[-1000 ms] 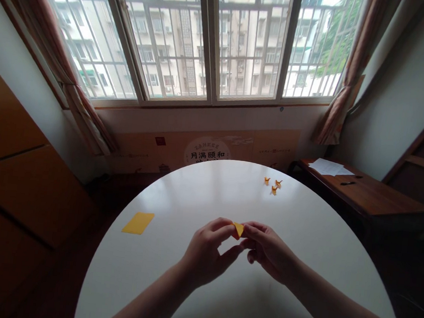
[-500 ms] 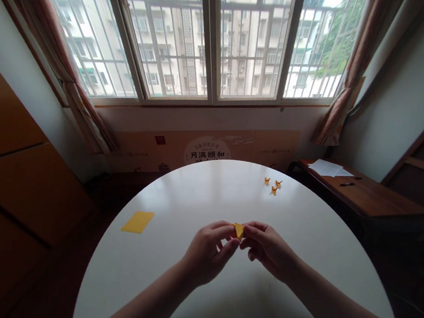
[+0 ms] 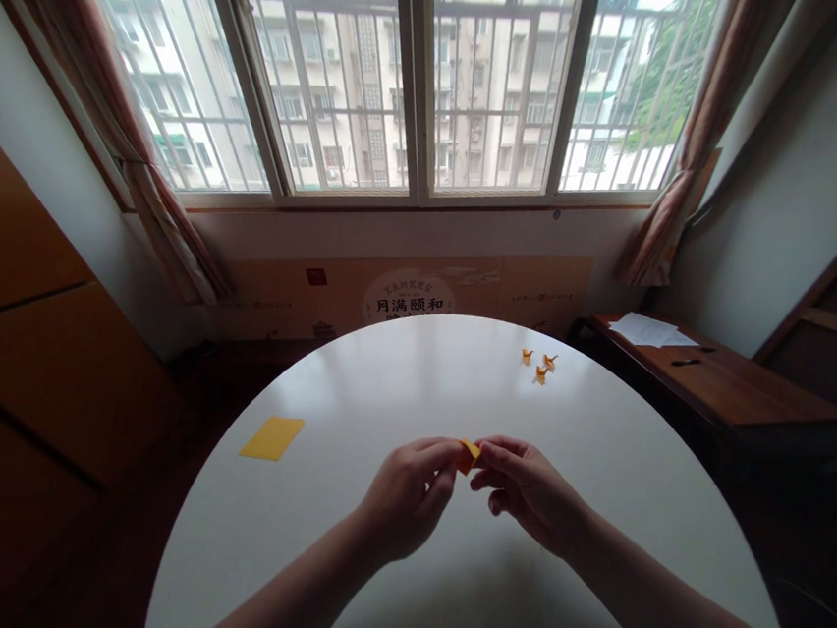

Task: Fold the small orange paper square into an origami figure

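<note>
A small folded piece of yellow origami paper (image 3: 469, 454) is held above the middle of the white table (image 3: 353, 377). My left hand (image 3: 412, 496) pinches its left side, and the fingertips cover part of it. At its right edge, the thumb and index finger of my right hand (image 3: 527, 487) are closed on the same paper, with the other fingers curled below. On the table to the left lies a flat stack or sheet of yellow paper (image 3: 271, 438). Toward the far right rim stand three small folded paper birds (image 3: 541, 373).
A brown wooden side table (image 3: 737, 384) stands at the right, with white papers (image 3: 650, 330) and a dark pen-like object (image 3: 686, 363) on it. Beyond the round table are a printed box panel (image 3: 265, 284) and a barred window (image 3: 483, 103).
The folded paper has turned between my fingers, from a flat triangle to a tilted, darker underside partly showing. My left thumb has drawn in closer to the left fingers; the right hand barely moved.
</note>
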`<action>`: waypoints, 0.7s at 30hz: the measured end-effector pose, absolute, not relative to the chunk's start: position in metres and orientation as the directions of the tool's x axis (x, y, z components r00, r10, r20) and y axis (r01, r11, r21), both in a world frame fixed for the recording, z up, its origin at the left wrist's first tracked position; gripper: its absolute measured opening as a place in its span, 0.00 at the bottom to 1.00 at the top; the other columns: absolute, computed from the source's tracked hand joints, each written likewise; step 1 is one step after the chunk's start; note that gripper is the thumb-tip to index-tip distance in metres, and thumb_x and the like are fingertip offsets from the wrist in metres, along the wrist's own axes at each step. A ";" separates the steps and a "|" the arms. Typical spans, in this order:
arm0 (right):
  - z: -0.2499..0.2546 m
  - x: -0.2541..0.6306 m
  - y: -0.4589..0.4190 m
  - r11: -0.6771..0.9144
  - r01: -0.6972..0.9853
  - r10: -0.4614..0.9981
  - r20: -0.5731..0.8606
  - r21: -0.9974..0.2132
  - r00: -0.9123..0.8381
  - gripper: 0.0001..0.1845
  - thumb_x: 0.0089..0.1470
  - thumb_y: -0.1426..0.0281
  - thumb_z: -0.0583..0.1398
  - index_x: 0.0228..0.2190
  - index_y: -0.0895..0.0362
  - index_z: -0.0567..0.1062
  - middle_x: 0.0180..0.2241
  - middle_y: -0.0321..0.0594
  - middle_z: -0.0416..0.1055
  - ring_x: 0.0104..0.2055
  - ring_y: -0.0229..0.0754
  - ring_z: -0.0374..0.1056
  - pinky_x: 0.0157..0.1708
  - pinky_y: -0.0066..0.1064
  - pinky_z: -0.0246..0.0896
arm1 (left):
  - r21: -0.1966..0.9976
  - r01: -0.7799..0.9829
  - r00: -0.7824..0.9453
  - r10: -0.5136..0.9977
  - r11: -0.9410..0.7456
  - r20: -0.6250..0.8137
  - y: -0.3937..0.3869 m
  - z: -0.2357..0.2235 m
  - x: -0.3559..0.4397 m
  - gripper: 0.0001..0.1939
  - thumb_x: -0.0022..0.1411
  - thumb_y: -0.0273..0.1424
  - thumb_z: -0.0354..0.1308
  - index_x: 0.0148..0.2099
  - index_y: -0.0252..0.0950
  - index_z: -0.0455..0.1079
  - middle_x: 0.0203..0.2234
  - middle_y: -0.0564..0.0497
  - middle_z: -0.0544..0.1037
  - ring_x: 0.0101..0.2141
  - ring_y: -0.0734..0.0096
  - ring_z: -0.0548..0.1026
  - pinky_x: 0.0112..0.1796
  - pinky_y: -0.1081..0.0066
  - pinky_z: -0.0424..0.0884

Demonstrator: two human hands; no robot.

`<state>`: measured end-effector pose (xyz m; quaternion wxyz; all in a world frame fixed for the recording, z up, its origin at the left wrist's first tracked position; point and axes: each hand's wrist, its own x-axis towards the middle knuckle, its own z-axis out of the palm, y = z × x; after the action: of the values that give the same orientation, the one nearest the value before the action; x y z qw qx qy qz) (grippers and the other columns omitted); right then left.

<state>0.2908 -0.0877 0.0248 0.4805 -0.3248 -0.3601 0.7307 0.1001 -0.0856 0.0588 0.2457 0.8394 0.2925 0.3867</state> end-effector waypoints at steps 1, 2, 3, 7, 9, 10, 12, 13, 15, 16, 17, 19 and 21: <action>0.025 0.291 -0.088 -0.280 -0.467 0.936 -0.131 -0.839 -0.327 0.12 0.51 0.63 0.70 0.33 0.58 0.80 0.28 0.37 0.75 0.30 0.36 0.73 0.20 0.21 0.59 | 0.626 0.310 0.520 0.679 -0.715 0.519 -0.085 0.059 0.100 0.15 0.64 0.20 0.47 0.43 0.38 0.74 0.37 0.48 0.80 0.35 0.68 0.76 0.38 0.69 0.73; 0.025 0.290 -0.088 -0.279 -0.465 0.936 -0.131 -0.840 -0.325 0.12 0.50 0.63 0.71 0.34 0.58 0.80 0.28 0.37 0.75 0.31 0.36 0.73 0.20 0.21 0.59 | 0.618 0.311 0.512 0.676 -0.722 0.531 -0.085 0.058 0.101 0.15 0.63 0.19 0.47 0.42 0.38 0.74 0.37 0.48 0.80 0.36 0.68 0.76 0.39 0.69 0.73; 0.025 0.290 -0.088 -0.277 -0.464 0.937 -0.131 -0.842 -0.323 0.13 0.50 0.63 0.71 0.34 0.58 0.80 0.29 0.37 0.75 0.31 0.36 0.73 0.20 0.21 0.59 | 0.617 0.308 0.505 0.674 -0.725 0.540 -0.084 0.058 0.102 0.15 0.63 0.19 0.48 0.41 0.38 0.74 0.36 0.49 0.80 0.35 0.68 0.77 0.38 0.69 0.73; 0.024 0.289 -0.087 -0.264 -0.454 0.944 -0.132 -0.851 -0.302 0.15 0.48 0.62 0.72 0.34 0.59 0.80 0.28 0.38 0.76 0.30 0.37 0.73 0.19 0.21 0.60 | 0.657 0.296 0.478 0.704 -0.693 0.526 -0.082 0.056 0.103 0.12 0.63 0.20 0.52 0.38 0.37 0.75 0.35 0.49 0.81 0.32 0.71 0.77 0.29 0.76 0.71; 0.024 0.289 -0.087 -0.259 -0.444 0.948 -0.139 -0.858 -0.285 0.16 0.46 0.62 0.73 0.34 0.59 0.80 0.28 0.39 0.76 0.29 0.37 0.73 0.19 0.21 0.60 | 0.687 0.293 0.458 0.728 -0.665 0.510 -0.081 0.054 0.103 0.11 0.61 0.20 0.54 0.37 0.37 0.76 0.35 0.48 0.81 0.31 0.71 0.78 0.25 0.78 0.70; 0.025 0.288 -0.087 -0.256 -0.438 0.950 -0.141 -0.862 -0.277 0.16 0.46 0.62 0.73 0.33 0.59 0.80 0.28 0.39 0.76 0.29 0.37 0.73 0.19 0.21 0.60 | 0.702 0.290 0.442 0.742 -0.651 0.505 -0.081 0.053 0.103 0.11 0.60 0.19 0.55 0.37 0.37 0.77 0.36 0.48 0.81 0.31 0.71 0.78 0.25 0.78 0.71; 0.025 0.287 -0.088 -0.250 -0.428 0.954 -0.144 -0.869 -0.265 0.17 0.44 0.61 0.73 0.33 0.59 0.80 0.28 0.39 0.76 0.29 0.38 0.72 0.19 0.22 0.59 | 0.732 0.282 0.397 0.770 -0.620 0.499 -0.080 0.050 0.103 0.10 0.58 0.19 0.57 0.36 0.37 0.77 0.35 0.49 0.82 0.32 0.71 0.79 0.27 0.78 0.72; 0.025 0.287 -0.088 -0.248 -0.424 0.954 -0.144 -0.871 -0.262 0.17 0.44 0.61 0.73 0.33 0.59 0.80 0.27 0.39 0.76 0.29 0.38 0.72 0.19 0.22 0.59 | 0.746 0.278 0.377 0.783 -0.605 0.494 -0.080 0.048 0.103 0.09 0.58 0.20 0.58 0.36 0.37 0.77 0.35 0.49 0.82 0.32 0.71 0.79 0.28 0.77 0.73; 0.026 0.286 -0.088 -0.252 -0.419 0.953 -0.148 -0.872 -0.264 0.18 0.43 0.60 0.74 0.32 0.59 0.80 0.27 0.39 0.76 0.29 0.38 0.72 0.19 0.22 0.59 | 0.768 0.280 0.342 0.808 -0.575 0.480 -0.080 0.045 0.104 0.07 0.57 0.20 0.60 0.35 0.37 0.76 0.32 0.50 0.81 0.30 0.71 0.79 0.28 0.77 0.74; 0.026 0.286 -0.088 -0.257 -0.417 0.951 -0.152 -0.872 -0.267 0.18 0.43 0.60 0.74 0.32 0.59 0.80 0.26 0.39 0.76 0.29 0.38 0.72 0.19 0.22 0.59 | 0.776 0.285 0.327 0.818 -0.563 0.474 -0.080 0.044 0.104 0.06 0.56 0.21 0.60 0.34 0.36 0.75 0.31 0.51 0.81 0.29 0.72 0.78 0.28 0.77 0.74; 0.026 0.286 -0.088 -0.262 -0.414 0.950 -0.158 -0.872 -0.269 0.18 0.43 0.60 0.74 0.32 0.59 0.80 0.26 0.38 0.76 0.29 0.38 0.72 0.19 0.22 0.59 | 0.780 0.293 0.312 0.827 -0.553 0.468 -0.079 0.043 0.104 0.05 0.55 0.21 0.61 0.33 0.36 0.74 0.30 0.51 0.80 0.29 0.72 0.78 0.28 0.76 0.73; 0.026 0.285 -0.089 -0.271 -0.408 0.948 -0.169 -0.872 -0.269 0.19 0.42 0.60 0.74 0.32 0.59 0.80 0.26 0.39 0.76 0.28 0.38 0.72 0.18 0.22 0.59 | 0.781 0.324 0.279 0.843 -0.534 0.460 -0.079 0.042 0.105 0.04 0.55 0.23 0.62 0.30 0.36 0.71 0.28 0.52 0.79 0.27 0.73 0.76 0.27 0.76 0.73; 0.025 0.285 -0.090 -0.275 -0.401 0.947 -0.175 -0.874 -0.268 0.19 0.42 0.60 0.74 0.32 0.60 0.80 0.26 0.39 0.76 0.28 0.38 0.72 0.18 0.22 0.59 | 0.773 0.371 0.248 0.858 -0.514 0.451 -0.079 0.042 0.105 0.05 0.54 0.24 0.63 0.29 0.36 0.69 0.25 0.53 0.77 0.24 0.74 0.74 0.25 0.77 0.70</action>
<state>0.2849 -0.0900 0.0252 0.4771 -0.3719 -0.3674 0.7064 0.1046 -0.0793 0.0420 0.2685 0.7429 0.4136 0.4528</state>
